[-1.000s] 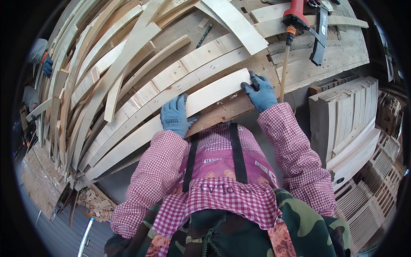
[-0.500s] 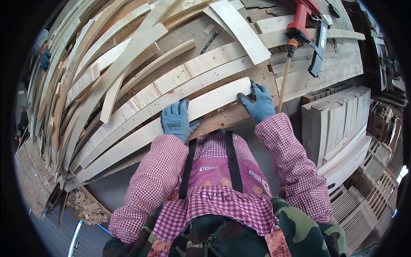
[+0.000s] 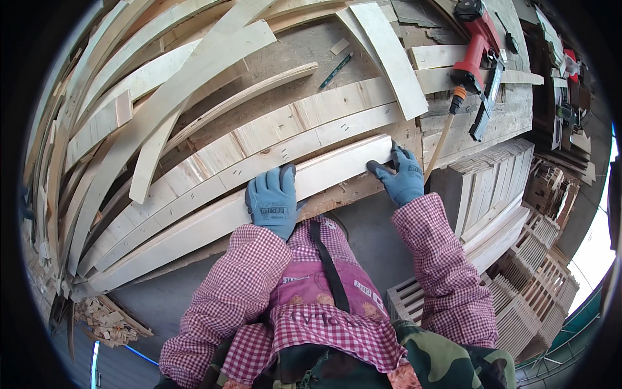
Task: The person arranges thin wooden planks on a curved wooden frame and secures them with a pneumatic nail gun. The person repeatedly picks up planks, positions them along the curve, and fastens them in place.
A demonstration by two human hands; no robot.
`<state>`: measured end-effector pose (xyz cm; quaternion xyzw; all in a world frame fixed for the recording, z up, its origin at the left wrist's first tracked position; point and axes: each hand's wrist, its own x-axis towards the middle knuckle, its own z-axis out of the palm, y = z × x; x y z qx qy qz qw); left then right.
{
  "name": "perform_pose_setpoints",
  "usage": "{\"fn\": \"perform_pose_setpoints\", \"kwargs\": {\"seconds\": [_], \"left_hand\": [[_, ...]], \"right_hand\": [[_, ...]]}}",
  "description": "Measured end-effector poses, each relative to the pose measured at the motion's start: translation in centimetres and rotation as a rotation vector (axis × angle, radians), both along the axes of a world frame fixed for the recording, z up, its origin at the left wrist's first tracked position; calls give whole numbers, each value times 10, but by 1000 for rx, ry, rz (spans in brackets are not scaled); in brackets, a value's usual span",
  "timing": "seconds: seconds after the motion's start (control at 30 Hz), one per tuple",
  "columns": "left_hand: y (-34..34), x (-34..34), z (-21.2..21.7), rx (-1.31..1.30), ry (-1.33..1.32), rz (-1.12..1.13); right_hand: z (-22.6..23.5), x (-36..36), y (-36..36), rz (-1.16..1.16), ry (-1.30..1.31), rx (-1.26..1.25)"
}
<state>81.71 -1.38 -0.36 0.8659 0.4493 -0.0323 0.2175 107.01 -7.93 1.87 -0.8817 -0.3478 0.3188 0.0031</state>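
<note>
A long, pale wooden strip (image 3: 337, 164) lies along the near edge of the bench, with a second layer showing along its far side. My left hand (image 3: 272, 200), in a blue-grey glove, is closed over its middle, fingers across the top and thumb at the near edge. At the strip's right end, my right hand (image 3: 400, 176), gloved alike, pinches it between thumb and fingers. Just beyond lies a curved, layered wooden piece (image 3: 259, 157) with short paired marks on its face. A red staple gun (image 3: 476, 48) with a black magazine rests to the right, its hose running toward me.
Curved wooden strips (image 3: 168, 87) are heaped across the far left. Two short boards (image 3: 392, 61) lie across the layered piece, near a dark green pencil-like stick (image 3: 335, 71). Right of the bench stand stacked boards (image 3: 492, 188) and slatted wooden pieces (image 3: 525, 298). Offcuts (image 3: 110, 321) lie lower left.
The view has shifted, so the bench sits further left at its near end. A second layer now shows beside the strip's far edge. Both hands keep hold of the strip.
</note>
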Motion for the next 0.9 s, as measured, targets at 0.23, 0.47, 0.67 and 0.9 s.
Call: {"fn": "perform_pose_setpoints", "kwargs": {"seconds": [0.23,0.47,0.67,0.9], "left_hand": [[2,1,4,-33,6,16],[1,5,7,-11,62,-13],[-4,4,-3,74,165,-52],[-7,-4,-11,196,231,-65]], "right_hand": [[2,-2,1,-39,35,-17],[8,-2,5,-41,50,-39],[3,-11,2,-126,51,-30],[-26,-12,-33,-360,326,438]]}}
